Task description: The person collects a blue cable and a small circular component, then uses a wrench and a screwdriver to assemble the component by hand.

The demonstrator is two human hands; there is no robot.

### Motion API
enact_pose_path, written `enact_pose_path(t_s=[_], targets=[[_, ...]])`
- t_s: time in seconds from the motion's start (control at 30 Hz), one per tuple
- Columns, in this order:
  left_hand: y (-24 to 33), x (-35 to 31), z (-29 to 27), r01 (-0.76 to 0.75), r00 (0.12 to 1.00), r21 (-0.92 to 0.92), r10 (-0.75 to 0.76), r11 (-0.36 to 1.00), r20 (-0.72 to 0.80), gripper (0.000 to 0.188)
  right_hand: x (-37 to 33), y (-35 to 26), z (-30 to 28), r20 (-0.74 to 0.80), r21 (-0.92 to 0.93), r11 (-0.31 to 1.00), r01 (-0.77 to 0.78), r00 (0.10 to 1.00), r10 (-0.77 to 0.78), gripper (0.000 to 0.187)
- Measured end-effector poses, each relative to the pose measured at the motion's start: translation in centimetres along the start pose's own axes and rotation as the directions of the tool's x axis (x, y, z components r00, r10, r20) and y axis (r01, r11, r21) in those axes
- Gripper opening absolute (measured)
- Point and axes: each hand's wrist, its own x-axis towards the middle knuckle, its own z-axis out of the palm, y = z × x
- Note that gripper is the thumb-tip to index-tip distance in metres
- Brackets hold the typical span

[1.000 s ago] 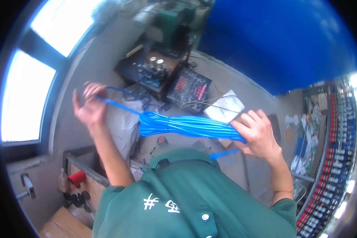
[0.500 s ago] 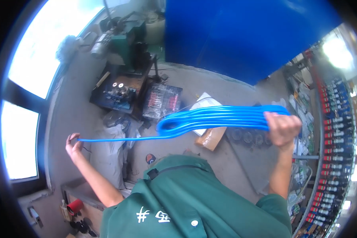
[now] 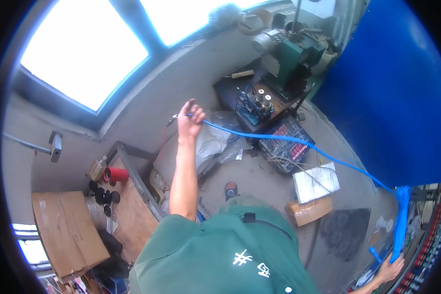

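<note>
A blue hose [image 3: 279,137] runs slack from my left hand down to the right. Its end lies in my left hand [image 3: 191,122], which is raised near the wall with the fingers curled round it. A small metal-looking piece [image 3: 173,119] sticks out beyond that hand; its kind is too small to tell. At the lower right, my right hand [image 3: 390,269] grips the bottom of the gathered hose coils [image 3: 402,220], which hang upright in a narrow bundle. A short blue end [image 3: 375,254] juts out beside the bundle.
A green machine [image 3: 291,61] stands on a dark table beyond my left hand. On the floor lie a wrapped dark package [image 3: 286,144], a white board [image 3: 317,182] and a small carton [image 3: 308,210]. A cardboard box [image 3: 66,235] and red cylinder [image 3: 116,174] are at left. A blue panel [image 3: 397,108] rises at right.
The view has swung left. My right hand has dropped away to the lower right, and the coils have gone from stretched sideways to hanging. The length between my hands has grown.
</note>
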Motion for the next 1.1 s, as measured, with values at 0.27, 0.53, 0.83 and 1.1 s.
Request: enact_pose_path(t_s=[0.27, 0.53, 0.83, 1.1], targets=[[-6.8, -9.5, 14.8, 0.14, 0.93, 0.259, -0.216, 0.956, 0.298, 0.031, -4.0, -11.0, -4.2, 0.495, 0.2, 0.973, -0.116, 0.869, 0.002, 0.044], [-8.0, -11.6, 17.4, 0.034, 0.895, 0.828, -0.386, 0.56, 0.224, 0.034, -5.3, -23.1, -9.4, 0.655, 0.341, 0.862, -0.375, 0.753, 0.069, 0.04], [-12.9, -10.7, 18.1, -0.093, 0.931, 0.936, -0.303, 0.339, 0.202, 0.037, -4.9, -28.9, -8.8, 0.946, 0.318, 0.196, -0.927, 0.324, -0.002, 0.035], [-8.3, -13.3, 19.3, -0.21, 0.954, 0.484, 0.071, 0.849, 0.29, 0.088, -5.0, -34.8, -3.9, 0.927, -0.003, -0.295, -0.955, 0.108, -0.36, 0.046]])
